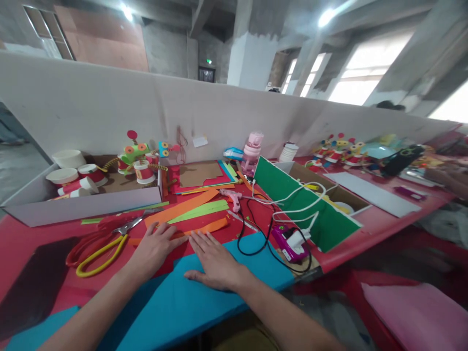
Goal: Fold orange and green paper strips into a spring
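Fingers of the left hand (157,246) and right hand (215,261) press flat on an orange strip (215,225), hiding its middle; each grip is open, clasping nothing visible. Nine o'clock from them lies a yellow-handled tool (119,248); at three, a white plug (298,238) partly covers a purple power block (288,251). Both forearms are cut off below.
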`<state>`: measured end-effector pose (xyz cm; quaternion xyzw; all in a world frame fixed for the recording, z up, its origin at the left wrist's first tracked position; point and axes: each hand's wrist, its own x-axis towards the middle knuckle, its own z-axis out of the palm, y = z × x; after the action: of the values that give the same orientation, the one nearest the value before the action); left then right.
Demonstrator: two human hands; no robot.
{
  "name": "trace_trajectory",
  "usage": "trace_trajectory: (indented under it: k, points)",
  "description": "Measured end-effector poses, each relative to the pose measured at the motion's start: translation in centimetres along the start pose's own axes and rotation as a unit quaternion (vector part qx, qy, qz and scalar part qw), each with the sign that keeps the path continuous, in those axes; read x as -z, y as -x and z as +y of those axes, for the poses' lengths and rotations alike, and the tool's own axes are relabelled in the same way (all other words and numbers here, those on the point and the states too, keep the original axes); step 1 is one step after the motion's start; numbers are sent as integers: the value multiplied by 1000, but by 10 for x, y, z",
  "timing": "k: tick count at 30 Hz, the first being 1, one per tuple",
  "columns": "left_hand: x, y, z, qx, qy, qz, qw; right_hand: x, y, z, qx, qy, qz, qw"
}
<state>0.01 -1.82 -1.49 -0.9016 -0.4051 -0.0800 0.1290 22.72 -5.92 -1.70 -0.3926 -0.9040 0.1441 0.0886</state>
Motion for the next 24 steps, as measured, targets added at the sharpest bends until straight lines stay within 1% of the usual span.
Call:
trace_trajectory:
  k: [6, 14, 18, 24]
  points:
    - [-5, 1, -1, 1, -17, 3, 1000, 10, 2, 16, -7, -2, -21, 1000]
    - [-6, 1, -2, 0, -10, 10, 1000, 17, 15, 38, -33, -14, -31, 999]
    - [-5, 2, -1, 5, 4, 14, 1000, 19, 16, 41, -39, -22, -34, 998]
    - [-3, 2, 0, 15, 21, 12, 1000, 24, 14, 37, -46, -28, -39, 998]
